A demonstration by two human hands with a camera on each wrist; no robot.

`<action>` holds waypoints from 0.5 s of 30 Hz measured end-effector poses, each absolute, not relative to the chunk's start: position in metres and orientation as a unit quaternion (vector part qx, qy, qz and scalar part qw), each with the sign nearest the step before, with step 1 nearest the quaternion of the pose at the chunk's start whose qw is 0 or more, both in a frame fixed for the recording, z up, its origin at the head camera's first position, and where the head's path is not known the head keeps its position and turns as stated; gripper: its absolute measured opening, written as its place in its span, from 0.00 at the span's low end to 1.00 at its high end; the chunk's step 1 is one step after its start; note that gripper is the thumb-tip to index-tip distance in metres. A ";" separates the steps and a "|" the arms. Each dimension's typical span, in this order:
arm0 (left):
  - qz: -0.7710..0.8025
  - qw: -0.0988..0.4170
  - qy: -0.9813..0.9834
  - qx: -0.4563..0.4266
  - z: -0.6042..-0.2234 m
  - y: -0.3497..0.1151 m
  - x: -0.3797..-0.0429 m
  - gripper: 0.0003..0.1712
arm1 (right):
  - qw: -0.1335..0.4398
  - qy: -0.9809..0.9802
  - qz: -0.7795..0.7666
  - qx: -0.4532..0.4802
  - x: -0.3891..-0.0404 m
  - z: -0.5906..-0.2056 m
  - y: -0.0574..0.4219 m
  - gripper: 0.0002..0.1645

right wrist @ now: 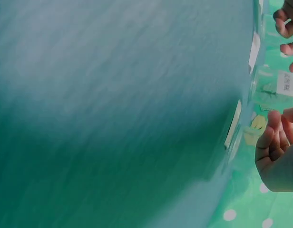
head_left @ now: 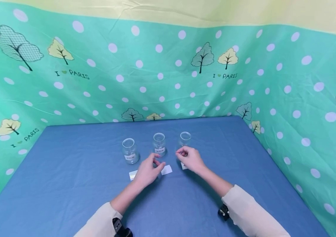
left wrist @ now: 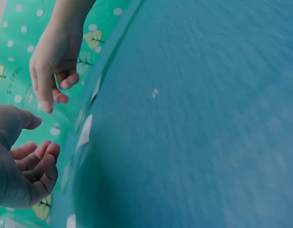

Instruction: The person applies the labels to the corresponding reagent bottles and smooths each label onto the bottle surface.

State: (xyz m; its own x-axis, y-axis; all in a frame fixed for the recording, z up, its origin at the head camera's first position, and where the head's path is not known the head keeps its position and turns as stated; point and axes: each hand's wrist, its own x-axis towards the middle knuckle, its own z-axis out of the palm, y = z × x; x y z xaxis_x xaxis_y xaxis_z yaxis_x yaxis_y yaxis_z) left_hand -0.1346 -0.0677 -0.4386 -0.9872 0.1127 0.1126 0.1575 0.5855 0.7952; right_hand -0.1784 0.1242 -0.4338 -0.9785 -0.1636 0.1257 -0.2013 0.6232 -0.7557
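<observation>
Three clear glass jars stand in a row: a left jar [head_left: 128,148], a middle jar [head_left: 159,142] and a right jar [head_left: 185,139]. White printed labels show on the left and middle jars. My left hand [head_left: 148,170] hovers in front of the middle jar, fingers loosely bent and nothing visible in them. My right hand [head_left: 192,160] is before the right jar, partly hiding it; its thumb and fingertips are close together, with no held thing visible. Small white paper pieces lie in front of the jars: a left one [head_left: 132,175], a middle one [head_left: 166,170] and a right one [head_left: 184,166], partly covered by the hands.
A blue cloth [head_left: 76,171] covers the table. Behind and beside it hangs a green dotted curtain [head_left: 162,82] with trees printed on it. Dark wrist devices [head_left: 223,212] sit at both sleeves.
</observation>
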 end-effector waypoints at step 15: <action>-0.347 -0.006 -0.924 -0.158 -0.438 -0.031 -0.149 0.12 | -0.052 -0.907 0.404 0.107 -0.179 -0.437 0.167 0.05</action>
State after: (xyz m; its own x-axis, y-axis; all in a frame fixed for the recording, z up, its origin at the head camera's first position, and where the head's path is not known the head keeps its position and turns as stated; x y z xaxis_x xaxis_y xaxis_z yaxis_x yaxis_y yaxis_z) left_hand -0.1492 -0.0310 -0.4375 -0.9500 0.2964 0.0985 0.2880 0.7094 0.6433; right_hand -0.1793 0.1674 -0.4373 -0.9717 -0.2361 -0.0086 -0.1514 0.6501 -0.7446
